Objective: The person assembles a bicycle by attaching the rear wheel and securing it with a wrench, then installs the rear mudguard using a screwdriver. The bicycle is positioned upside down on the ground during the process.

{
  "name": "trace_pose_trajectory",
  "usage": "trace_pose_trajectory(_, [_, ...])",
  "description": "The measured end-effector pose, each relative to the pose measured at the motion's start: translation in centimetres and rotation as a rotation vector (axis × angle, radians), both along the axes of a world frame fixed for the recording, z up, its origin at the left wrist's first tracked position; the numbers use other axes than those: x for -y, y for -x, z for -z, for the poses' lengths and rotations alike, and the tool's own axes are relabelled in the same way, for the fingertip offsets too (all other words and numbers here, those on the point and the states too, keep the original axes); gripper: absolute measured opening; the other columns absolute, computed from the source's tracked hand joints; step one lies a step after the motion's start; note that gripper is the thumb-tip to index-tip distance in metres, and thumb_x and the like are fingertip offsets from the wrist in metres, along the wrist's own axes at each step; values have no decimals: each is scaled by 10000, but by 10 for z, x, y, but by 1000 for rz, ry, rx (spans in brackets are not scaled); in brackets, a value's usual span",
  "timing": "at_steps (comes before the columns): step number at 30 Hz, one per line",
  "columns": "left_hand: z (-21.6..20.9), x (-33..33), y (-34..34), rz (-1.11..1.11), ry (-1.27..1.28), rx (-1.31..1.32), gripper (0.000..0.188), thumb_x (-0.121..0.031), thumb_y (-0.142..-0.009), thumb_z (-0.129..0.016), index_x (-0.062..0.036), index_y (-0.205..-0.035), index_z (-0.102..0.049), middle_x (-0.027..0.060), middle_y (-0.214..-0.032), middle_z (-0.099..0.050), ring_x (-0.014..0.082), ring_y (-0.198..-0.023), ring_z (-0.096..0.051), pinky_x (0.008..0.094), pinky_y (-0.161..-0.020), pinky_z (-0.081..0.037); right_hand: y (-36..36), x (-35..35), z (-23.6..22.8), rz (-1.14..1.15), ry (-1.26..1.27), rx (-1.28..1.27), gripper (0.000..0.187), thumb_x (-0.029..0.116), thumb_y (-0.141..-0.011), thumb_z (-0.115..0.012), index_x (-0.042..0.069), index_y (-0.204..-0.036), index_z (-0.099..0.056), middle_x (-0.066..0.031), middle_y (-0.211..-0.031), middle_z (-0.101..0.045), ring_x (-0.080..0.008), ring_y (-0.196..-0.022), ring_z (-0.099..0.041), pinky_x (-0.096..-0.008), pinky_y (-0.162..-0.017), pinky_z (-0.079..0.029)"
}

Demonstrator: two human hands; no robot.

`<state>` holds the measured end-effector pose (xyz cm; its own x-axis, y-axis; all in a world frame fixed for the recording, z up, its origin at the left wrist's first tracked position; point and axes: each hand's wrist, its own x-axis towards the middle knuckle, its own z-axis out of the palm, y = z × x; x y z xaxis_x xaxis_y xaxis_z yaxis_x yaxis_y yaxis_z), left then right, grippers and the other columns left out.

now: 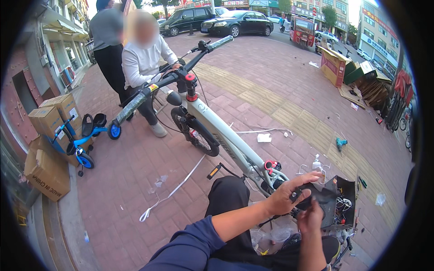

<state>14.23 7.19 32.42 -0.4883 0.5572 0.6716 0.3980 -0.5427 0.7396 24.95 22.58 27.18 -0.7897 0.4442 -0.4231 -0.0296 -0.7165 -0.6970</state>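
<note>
Left hand [289,197] is part-curled with a grip on a black part [324,195], maybe a bike seat. Right hand [311,217] is just below; too blurry to tell its grip. Bike [228,143] stretches up-left, left hand nearer. Part's underside is hidden, toolbox [346,184] partly covered.

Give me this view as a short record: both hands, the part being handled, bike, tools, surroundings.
Left hand: against a black part, fingers extended
Right hand: blurred, at the same part
Part type: saddle-like, exact kind unclear
Bicycle: silver-grey frame, standing in front of the person
Open toolbox: dark, cluttered, beside the black part
Power drill: teal, lying on the paving
Co-worker: seated near the handlebar
Left side: blue tricycle, cardboard boxes
</note>
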Motion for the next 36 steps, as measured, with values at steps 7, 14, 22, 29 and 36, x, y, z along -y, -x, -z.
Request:
trace_pose_trajectory(7, [10,17,41,53,86,242,161,-147,-1017,-617,-18,-1070,-700,83,-1026,-727,173,-1025,-659,344,-973,-491,-50,38,-5,-754,-318,36,370,343,-1040,-607,-2,-917,-658,-124,-795,-734,-158,-586,-680,-276,-524,-547])
trace_pose_trajectory(14, [53,1,35,120,281,449,121,-64,-972,-636,-27,-1083,-668,40,-1036,-698,127,-985,-633,303,-900,-495,0,27,-59,-140,-1298,-154,139,-2,-901,-697,-32,-1034,-672,-80,-906,-706,-126,-775,-677,-256,-703,-541])
trace_pose_trajectory(22, [78,-9,22,-147,459,67,460,-65,-932,-610,-11,-1371,-484,235,-1287,-589,360,-1201,-613,410,-1039,-467,28,41,-38,-65,-1116,-53,254,55,-892,-695,-31,-1124,-641,-109,-984,-722,-157,-898,-698,-311,-795,-568])
trace_pose_trajectory(29, [73,1,18,73,418,-8,777,-142,-990,-600,38,-1609,-166,290,-1552,-398,368,-1470,-393,384,-1198,-310,24,5,-4,-128,-557,-128,170,135,-1014,-622,48,-1152,-575,-31,-1006,-629,-98,-788,-610,-252,-673,-521])
trace_pose_trajectory(36, [81,-9,15,76,480,-30,617,-194,-1032,-578,43,-1551,-343,252,-1462,-505,364,-1337,-526,377,-1129,-397,7,6,9,-212,-267,-242,192,88,-1000,-621,42,-1164,-534,-76,-1068,-644,-200,-916,-679,-368,-801,-600])
